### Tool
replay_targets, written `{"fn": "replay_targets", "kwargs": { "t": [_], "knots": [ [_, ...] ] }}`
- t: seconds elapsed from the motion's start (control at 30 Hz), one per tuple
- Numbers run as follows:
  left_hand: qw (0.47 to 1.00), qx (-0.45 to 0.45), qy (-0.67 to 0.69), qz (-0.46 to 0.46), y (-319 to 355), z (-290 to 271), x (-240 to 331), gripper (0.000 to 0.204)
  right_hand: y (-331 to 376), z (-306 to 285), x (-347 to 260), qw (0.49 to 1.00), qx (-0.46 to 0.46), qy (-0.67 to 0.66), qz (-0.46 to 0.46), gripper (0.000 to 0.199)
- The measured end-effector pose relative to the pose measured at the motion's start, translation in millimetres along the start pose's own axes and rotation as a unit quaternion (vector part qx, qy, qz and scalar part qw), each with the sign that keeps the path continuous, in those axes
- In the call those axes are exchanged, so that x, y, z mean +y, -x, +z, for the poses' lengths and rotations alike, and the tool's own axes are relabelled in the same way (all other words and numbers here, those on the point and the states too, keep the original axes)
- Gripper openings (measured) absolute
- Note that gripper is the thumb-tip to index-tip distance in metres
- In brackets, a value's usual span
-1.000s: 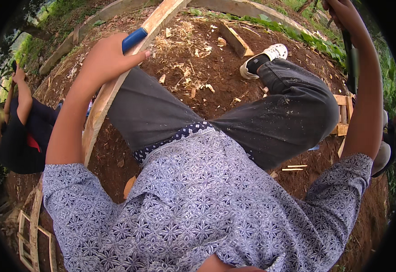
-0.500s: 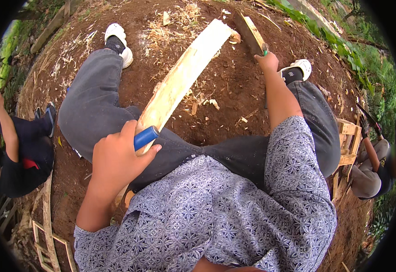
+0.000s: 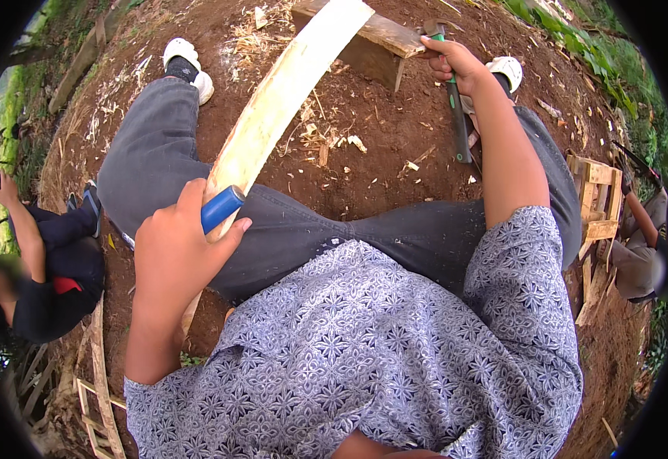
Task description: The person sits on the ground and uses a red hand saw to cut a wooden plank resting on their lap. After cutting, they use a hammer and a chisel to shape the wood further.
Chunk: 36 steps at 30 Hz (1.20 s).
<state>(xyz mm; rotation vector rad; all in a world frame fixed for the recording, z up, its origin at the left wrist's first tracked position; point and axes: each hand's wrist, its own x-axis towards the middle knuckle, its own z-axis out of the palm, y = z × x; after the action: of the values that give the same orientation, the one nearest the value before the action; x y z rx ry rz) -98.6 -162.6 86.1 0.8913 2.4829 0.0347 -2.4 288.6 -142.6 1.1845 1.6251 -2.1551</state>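
Note:
My left hand point(image 3: 172, 249) is closed around the lower end of a long pale plank point(image 3: 280, 103), which slants up and away over my lap. A blue cylindrical handle point(image 3: 223, 209) is held against the plank in the same hand; its other end is hidden. My right hand point(image 3: 456, 61) grips a hammer point(image 3: 457, 115) near its head, its green and black handle hanging down. Those fingers also touch the right end of a brown wooden piece made of joined boards point(image 3: 383, 37), which lies partly behind the plank's far end. Whether they grip it I cannot tell.
Wood shavings point(image 3: 326, 141) are strewn over the brown soil point(image 3: 364, 180) between my legs. One person point(image 3: 51, 252) sits at the left, another point(image 3: 643, 237) at the right by a wooden frame point(image 3: 598, 199). More wooden slats point(image 3: 100, 382) lie at lower left.
The brown wooden piece has turned and shifted left, showing its broad faces. The hammer has come into fuller view in my right hand. My left hand and plank have moved slightly left.

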Motion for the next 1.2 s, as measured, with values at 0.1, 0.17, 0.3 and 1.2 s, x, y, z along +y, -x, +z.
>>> {"fn": "replay_targets", "kwargs": {
  "t": [0.1, 0.17, 0.3, 1.2],
  "knots": [
    [1.000, -0.019, -0.004, -0.003, 11.4, 1.3, 0.4, 0.055, -6.4, -7.5, 34.3, 0.996, -0.013, -0.003, 0.088, 0.036],
    [0.999, -0.037, -0.006, 0.004, 13.9, 6.2, 2.6, 0.056, -30.2, -14.2, 89.4, 0.981, 0.039, 0.163, 0.097, 0.037],
    [0.998, -0.069, 0.006, 0.010, 25.9, 16.3, 12.9, 0.059, -37.5, -0.9, 118.4, 0.868, 0.079, 0.484, 0.079, 0.041],
    [0.858, -0.007, -0.426, 0.289, -91.0, -75.9, 111.9, 0.028, 39.4, -29.3, 24.8, 0.987, 0.086, 0.113, -0.075, 0.032]
  ]
}}
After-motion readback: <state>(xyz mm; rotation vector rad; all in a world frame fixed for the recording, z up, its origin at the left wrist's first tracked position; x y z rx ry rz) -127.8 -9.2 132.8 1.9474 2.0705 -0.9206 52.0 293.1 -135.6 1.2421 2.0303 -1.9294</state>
